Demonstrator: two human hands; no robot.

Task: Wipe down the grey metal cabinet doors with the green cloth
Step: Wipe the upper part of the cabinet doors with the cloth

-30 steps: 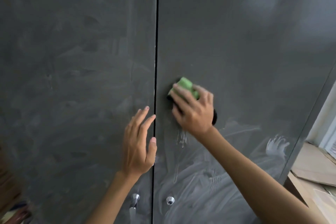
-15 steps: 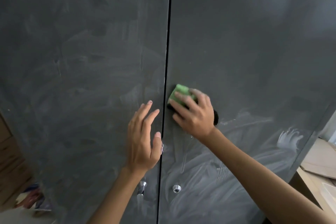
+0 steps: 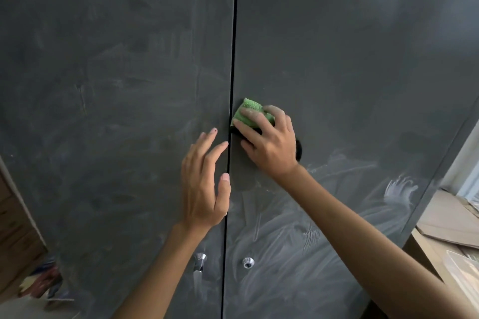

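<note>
- The green cloth [image 3: 250, 111], folded into a small pad, sits against the right door [image 3: 363, 59] of the grey cabinet, at its inner edge just beside the dark gap [image 3: 234, 59] between the doors
- The right hand [image 3: 269, 145] presses the pad flat to the metal; its fingers lie spread and nearly straight over the cloth, the thumb hidden, so it pushes rather than clutches
- The left hand [image 3: 204, 184] rests flat on the left door [image 3: 103, 85] close to the gap, fingers long and loosely fanned, holding nothing; it looks to be bracing that door
- Below the cloth, the right door carries pale, soapy-looking streaks [image 3: 324, 228] in sweeping arcs that run down past the round lock [image 3: 248, 262]; that lower part seems wetted but not wiped clean
- Above the cloth, the right door looks dull and dry with only faint marks, so it likely awaits its pass
- The left door shows hazy smears over most of its face, down to the chrome handle [image 3: 200, 260]; whether these are dust or dried wiping cannot be told
- On this evidence the job is partway done: the right door is under work at its middle, and the upper area and the clearing of the streaks are left to do
- Flat cardboard [image 3: 445, 220] lies at the lower right, apart from the cabinet
</note>
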